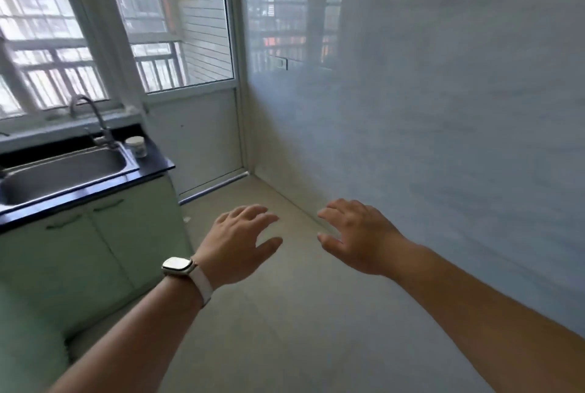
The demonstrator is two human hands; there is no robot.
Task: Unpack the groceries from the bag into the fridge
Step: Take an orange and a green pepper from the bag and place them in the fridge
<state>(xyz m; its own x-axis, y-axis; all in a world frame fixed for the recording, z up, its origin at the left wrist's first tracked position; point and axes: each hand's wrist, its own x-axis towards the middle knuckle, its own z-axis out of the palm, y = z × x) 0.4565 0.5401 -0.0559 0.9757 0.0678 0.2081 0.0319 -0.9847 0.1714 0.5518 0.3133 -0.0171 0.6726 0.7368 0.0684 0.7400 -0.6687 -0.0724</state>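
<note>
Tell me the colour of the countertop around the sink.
The countertop is glossy black. The head view, the only one, shows it clearly.

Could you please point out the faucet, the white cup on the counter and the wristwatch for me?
faucet (100,122): head view, on its curved metal neck.
white cup (136,146): head view, on its side wall.
wristwatch (177,266): head view, on its pale square face.

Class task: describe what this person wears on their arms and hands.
Both forearms are bare, with no sleeves in view. The left hand has a wrist watch with a rounded rectangular pale face and a light strap. The right hand wears nothing visible.
</note>
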